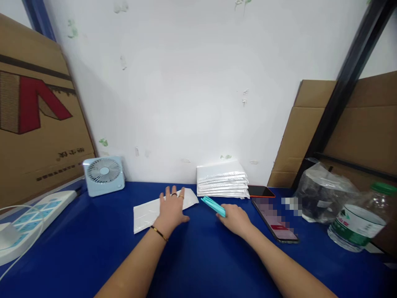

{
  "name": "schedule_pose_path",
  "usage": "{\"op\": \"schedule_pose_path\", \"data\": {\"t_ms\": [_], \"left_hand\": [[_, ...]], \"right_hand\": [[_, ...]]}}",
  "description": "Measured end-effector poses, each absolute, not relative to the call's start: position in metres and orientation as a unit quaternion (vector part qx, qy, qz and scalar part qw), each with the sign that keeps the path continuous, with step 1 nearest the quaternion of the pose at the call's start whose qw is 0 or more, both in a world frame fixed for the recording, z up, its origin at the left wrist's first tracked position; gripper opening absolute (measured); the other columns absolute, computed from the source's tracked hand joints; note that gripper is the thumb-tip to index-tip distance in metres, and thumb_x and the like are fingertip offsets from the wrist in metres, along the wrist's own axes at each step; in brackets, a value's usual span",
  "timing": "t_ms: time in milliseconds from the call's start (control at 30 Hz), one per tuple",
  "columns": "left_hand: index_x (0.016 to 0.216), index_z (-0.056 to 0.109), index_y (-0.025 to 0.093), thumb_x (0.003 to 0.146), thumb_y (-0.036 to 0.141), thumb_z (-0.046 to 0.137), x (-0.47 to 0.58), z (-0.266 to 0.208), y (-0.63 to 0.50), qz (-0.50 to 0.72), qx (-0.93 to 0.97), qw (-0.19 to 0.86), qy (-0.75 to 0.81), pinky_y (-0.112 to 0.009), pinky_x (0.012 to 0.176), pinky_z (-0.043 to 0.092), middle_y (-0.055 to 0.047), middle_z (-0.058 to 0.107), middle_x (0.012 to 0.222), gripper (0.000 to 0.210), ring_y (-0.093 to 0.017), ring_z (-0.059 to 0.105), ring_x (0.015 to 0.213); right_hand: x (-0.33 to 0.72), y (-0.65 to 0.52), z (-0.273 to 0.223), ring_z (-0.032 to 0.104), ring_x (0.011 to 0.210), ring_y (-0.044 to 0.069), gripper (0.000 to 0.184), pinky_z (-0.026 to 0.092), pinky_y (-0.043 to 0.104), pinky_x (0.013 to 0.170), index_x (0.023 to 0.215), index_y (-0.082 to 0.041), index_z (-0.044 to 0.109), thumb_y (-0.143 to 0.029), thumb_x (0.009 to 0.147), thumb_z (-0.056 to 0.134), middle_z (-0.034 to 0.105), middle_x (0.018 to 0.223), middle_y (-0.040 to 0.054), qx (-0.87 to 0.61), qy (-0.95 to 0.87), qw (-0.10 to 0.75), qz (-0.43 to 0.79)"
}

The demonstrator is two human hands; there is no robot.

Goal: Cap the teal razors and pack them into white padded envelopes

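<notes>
My left hand (172, 212) lies with its fingers spread over a flat white plastic mailer (145, 216) on the blue table (189, 265). Part of that mailer is hidden under the fingers. To the right, my right hand (236, 219) is closed around one end of a bundle of slim turquoise strips (212, 205); their exact kind I cannot make out. The strips point up and left, toward the mailer's right end. Behind them, a stack of similar white mailers (221, 180) stands against the wall.
A light blue fan (104, 174) and a white power strip (40, 221) are on the left. At right lie a phone (276, 221) and an orange-edged phone (260, 191), beside a clear plastic bag (322, 192) and a water bottle (356, 225). Cardboard (37, 157) borders the left side.
</notes>
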State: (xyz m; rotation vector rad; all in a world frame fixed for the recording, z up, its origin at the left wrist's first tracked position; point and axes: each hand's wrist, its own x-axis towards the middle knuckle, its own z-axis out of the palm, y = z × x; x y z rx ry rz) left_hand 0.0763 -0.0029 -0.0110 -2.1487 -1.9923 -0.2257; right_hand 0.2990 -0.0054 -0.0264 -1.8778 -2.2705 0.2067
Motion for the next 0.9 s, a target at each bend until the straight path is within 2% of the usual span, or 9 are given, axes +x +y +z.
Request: {"op": "schedule_pose_path", "data": {"t_ms": [33,100,200,367,467,633,767,833,900], "left_hand": [[0.13,0.037,0.014,0.058,0.046,0.068,0.066,-0.014,0.001,-0.033,-0.711,0.069,-0.699,-0.056,0.09,0.031,-0.024,0.036,0.134,0.084,-0.045,0.032,0.121],[0.118,0.05,0.012,0.07,0.029,0.058,0.05,-0.02,0.007,0.009,-0.721,0.039,-0.691,-0.045,0.08,0.042,-0.023,0.052,0.118,0.052,-0.036,0.053,0.104],[0.101,0.059,0.015,0.075,0.01,0.044,0.039,-0.016,0.008,0.013,-0.741,0.045,-0.67,-0.036,0.076,0.045,-0.015,0.064,0.097,0.03,-0.026,0.061,0.089],[0.106,0.055,0.019,0.079,0.012,0.035,0.041,0.022,0.005,-0.017,-0.742,0.082,-0.665,-0.041,0.076,0.043,-0.013,0.064,0.097,0.034,-0.029,0.061,0.09],[0.113,0.051,0.019,0.076,0.014,0.037,0.055,0.036,0.012,-0.02,-0.81,0.003,-0.587,-0.036,0.077,0.043,-0.011,0.063,0.104,0.04,-0.026,0.06,0.092],[0.129,0.038,0.021,0.08,0.035,0.042,0.081,0.01,0.017,-0.008,-0.849,-0.064,-0.524,-0.042,0.093,0.033,-0.011,0.054,0.123,0.051,-0.028,0.05,0.112],[0.141,0.012,0.026,0.057,0.059,0.064,0.083,-0.02,0.005,-0.008,-0.885,-0.111,-0.451,-0.048,0.102,0.02,-0.011,0.028,0.143,0.104,-0.034,0.024,0.13],[0.141,0.013,0.025,0.05,0.059,0.068,0.083,-0.027,-0.001,-0.016,-0.889,-0.109,-0.444,-0.046,0.102,0.023,-0.012,0.03,0.142,0.112,-0.035,0.027,0.128],[0.139,0.022,0.021,0.053,0.054,0.068,0.083,-0.028,-0.004,-0.046,-0.887,-0.086,-0.451,-0.041,0.099,0.029,-0.013,0.041,0.133,0.103,-0.033,0.039,0.12]], "right_hand": [[0.304,-0.003,-0.026,0.061,0.072,0.021,0.022,0.034,0.025,0.054,0.083,-0.021,0.059,-0.039,0.08,0.048,0.065,0.081,0.0052,-0.635,-0.761,0.102,0.087],[0.312,0.001,-0.026,0.06,0.069,0.019,0.023,0.032,0.024,0.053,0.081,-0.021,0.059,-0.041,0.081,0.047,0.065,0.079,0.0042,-0.632,-0.756,0.124,0.116],[0.324,0.004,-0.025,0.058,0.067,0.018,0.023,0.032,0.023,0.053,0.08,-0.021,0.058,-0.042,0.08,0.048,0.064,0.077,0.0035,-0.618,-0.76,0.156,0.131],[0.349,0.001,-0.008,0.057,0.069,0.019,0.025,0.034,0.024,0.058,0.081,-0.019,0.06,-0.042,0.08,0.049,0.064,0.075,0.0043,-0.568,-0.794,0.177,0.125],[0.364,-0.004,0.005,0.058,0.074,0.021,0.025,0.034,0.024,0.059,0.086,-0.02,0.062,-0.041,0.079,0.05,0.065,0.082,0.0047,-0.546,-0.813,0.168,0.112],[0.374,-0.006,0.01,0.059,0.068,0.02,0.022,0.031,0.023,0.053,0.082,-0.022,0.062,-0.04,0.079,0.049,0.065,0.078,0.0032,-0.583,-0.805,0.083,0.071],[0.373,-0.002,0.004,0.061,0.073,0.021,0.021,0.031,0.024,0.054,0.086,-0.022,0.062,-0.038,0.079,0.049,0.066,0.085,0.0054,-0.592,-0.805,0.04,0.024],[0.372,-0.001,0.002,0.061,0.076,0.022,0.021,0.032,0.025,0.055,0.086,-0.022,0.061,-0.037,0.079,0.049,0.066,0.087,0.006,-0.586,-0.81,0.027,0.01],[0.371,-0.001,0.001,0.062,0.076,0.022,0.019,0.032,0.025,0.055,0.085,-0.022,0.061,-0.036,0.079,0.049,0.066,0.087,0.0058,-0.581,-0.814,0.012,0.005]]}}
